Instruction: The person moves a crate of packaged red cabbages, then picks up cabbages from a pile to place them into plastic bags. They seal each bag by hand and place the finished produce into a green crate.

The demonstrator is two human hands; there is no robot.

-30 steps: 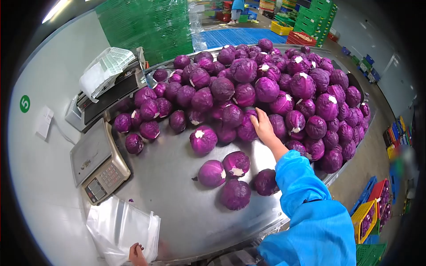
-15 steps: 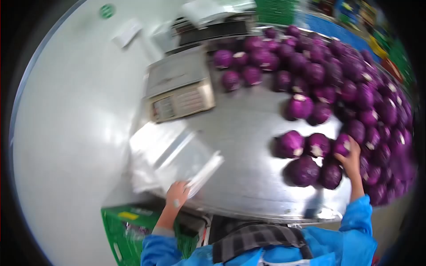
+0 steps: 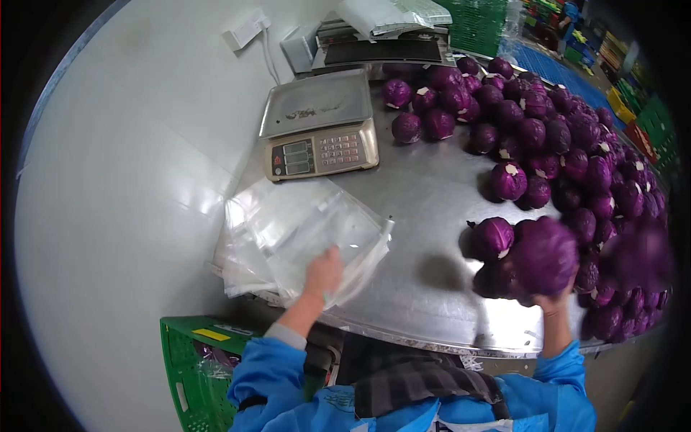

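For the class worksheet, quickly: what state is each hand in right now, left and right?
Left hand: resting on the clear plastic bags; grip cannot be told.
Right hand: closed on a purple cabbage.

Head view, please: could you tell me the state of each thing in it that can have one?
Raised round purple cabbage, held up from below by right hand, blurred.
Stack of clear plastic bags, lying flat, left hand resting on top.
Silver weighing scale, pan unloaded, display unreadable.
Pile of purple cabbages, loose on steel table.
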